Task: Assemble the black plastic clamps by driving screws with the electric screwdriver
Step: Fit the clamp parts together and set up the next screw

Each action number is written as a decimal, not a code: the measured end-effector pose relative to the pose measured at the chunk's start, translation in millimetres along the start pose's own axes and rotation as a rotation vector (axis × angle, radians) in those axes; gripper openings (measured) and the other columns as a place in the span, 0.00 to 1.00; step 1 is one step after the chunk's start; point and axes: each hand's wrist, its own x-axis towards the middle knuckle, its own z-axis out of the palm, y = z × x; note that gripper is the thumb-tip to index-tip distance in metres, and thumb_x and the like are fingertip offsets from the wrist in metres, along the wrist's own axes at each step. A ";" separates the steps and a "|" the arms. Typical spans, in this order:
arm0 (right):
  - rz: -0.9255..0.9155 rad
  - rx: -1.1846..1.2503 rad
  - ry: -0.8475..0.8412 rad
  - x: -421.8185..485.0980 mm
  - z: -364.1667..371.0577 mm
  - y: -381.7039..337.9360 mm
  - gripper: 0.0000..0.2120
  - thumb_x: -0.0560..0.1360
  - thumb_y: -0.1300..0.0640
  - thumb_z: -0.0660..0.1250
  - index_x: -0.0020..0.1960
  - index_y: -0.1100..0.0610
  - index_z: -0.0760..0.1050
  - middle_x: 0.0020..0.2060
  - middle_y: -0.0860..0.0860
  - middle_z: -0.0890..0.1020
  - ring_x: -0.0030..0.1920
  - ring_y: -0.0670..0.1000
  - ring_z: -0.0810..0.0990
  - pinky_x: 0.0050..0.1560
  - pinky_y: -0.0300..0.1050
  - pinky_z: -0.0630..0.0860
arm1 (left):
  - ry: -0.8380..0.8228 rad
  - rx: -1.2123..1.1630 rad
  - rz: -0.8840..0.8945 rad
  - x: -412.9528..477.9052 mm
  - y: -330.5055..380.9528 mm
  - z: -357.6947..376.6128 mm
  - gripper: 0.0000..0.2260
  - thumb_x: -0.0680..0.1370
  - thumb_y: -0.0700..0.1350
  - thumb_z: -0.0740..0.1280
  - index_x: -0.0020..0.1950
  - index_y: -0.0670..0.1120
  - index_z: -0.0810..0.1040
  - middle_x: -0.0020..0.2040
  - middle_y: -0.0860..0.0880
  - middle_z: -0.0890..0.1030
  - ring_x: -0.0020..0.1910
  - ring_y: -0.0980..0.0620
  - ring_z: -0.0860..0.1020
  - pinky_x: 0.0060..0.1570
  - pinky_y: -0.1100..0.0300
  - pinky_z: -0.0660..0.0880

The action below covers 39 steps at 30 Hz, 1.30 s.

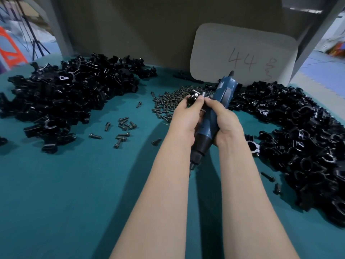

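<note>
Left hand (pixel 183 116) holds clamp (pixel 196 96), right hand (pixel 224 122) screwdriver (pixel 225 92); card (pixel 242 45) seemingly "44".

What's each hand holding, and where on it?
The left hand pinches a black clamp in its fingertips; right hand grips the electric screwdriver around its blue body.

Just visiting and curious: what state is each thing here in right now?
Left hand: holds a clamp above the table.
Right hand: grips screwdriver, bit pointing away from clamp.
Screws: loose heap on the table.
Clamp parts: loose piles on both sides.
</note>
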 end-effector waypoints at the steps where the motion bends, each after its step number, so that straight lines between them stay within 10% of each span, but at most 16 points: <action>1: -0.009 -0.008 0.001 0.2 0.4 0.7 0.09 0.69 0.58 0.74 0.46 0.58 0.77 0.34 0.53 0.81 0.33 0.51 0.80 0.39 0.47 0.81 | -0.026 -0.098 -0.042 -1.1 2.7 -1.2 0.08 0.80 0.47 0.65 0.58 0.48 0.76 0.43 0.48 0.81 0.32 0.54 0.79 0.35 0.60 0.79; 11: -0.057 -0.084 -0.068 -3.3 3.9 -4.3 0.08 0.70 0.57 0.74 0.44 0.56 0.76 0.32 0.50 0.80 0.31 0.50 0.78 0.36 0.44 0.78 | -0.107 -0.326 -0.214 -0.1 13.3 -19.5 0.07 0.78 0.47 0.68 0.51 0.44 0.78 0.47 0.42 0.79 0.48 0.43 0.78 0.62 0.45 0.74; 15: -0.060 -0.140 -0.100 -7.4 5.7 -6.8 0.13 0.69 0.48 0.75 0.46 0.55 0.77 0.31 0.47 0.82 0.31 0.48 0.81 0.34 0.41 0.77 | -0.103 -0.371 -0.201 1.6 14.8 -23.5 0.16 0.78 0.45 0.68 0.64 0.43 0.75 0.62 0.37 0.75 0.51 0.42 0.77 0.59 0.45 0.76; 22: -0.032 -0.172 -0.105 -7.3 5.5 -6.4 0.14 0.69 0.51 0.75 0.50 0.57 0.78 0.40 0.53 0.82 0.38 0.53 0.82 0.43 0.49 0.81 | -0.131 -0.268 -0.119 3.9 9.8 -21.9 0.12 0.77 0.50 0.69 0.58 0.45 0.76 0.39 0.46 0.82 0.36 0.50 0.81 0.40 0.56 0.81; 27: -0.017 -0.208 -0.132 -10.4 8.0 -5.8 0.11 0.70 0.52 0.74 0.48 0.56 0.79 0.34 0.49 0.83 0.31 0.47 0.81 0.32 0.39 0.77 | -0.015 -0.188 0.043 8.0 4.9 -19.4 0.04 0.77 0.45 0.70 0.49 0.46 0.79 0.46 0.46 0.83 0.47 0.48 0.81 0.55 0.53 0.77; 34: -0.013 -0.262 -0.107 -12.2 15.2 -4.2 0.14 0.68 0.46 0.75 0.46 0.55 0.80 0.35 0.51 0.82 0.33 0.51 0.81 0.37 0.44 0.78 | 0.152 -0.072 0.164 8.9 -4.3 -14.0 0.04 0.78 0.47 0.68 0.44 0.49 0.79 0.42 0.49 0.82 0.41 0.51 0.80 0.36 0.62 0.74; 39: -0.045 -0.232 -0.048 -14.3 10.0 -12.8 0.19 0.68 0.44 0.75 0.49 0.55 0.76 0.36 0.51 0.81 0.28 0.47 0.79 0.33 0.41 0.78 | 0.265 -0.063 0.246 12.9 -0.2 -31.9 0.04 0.79 0.43 0.67 0.45 0.48 0.76 0.48 0.47 0.82 0.45 0.51 0.83 0.50 0.58 0.78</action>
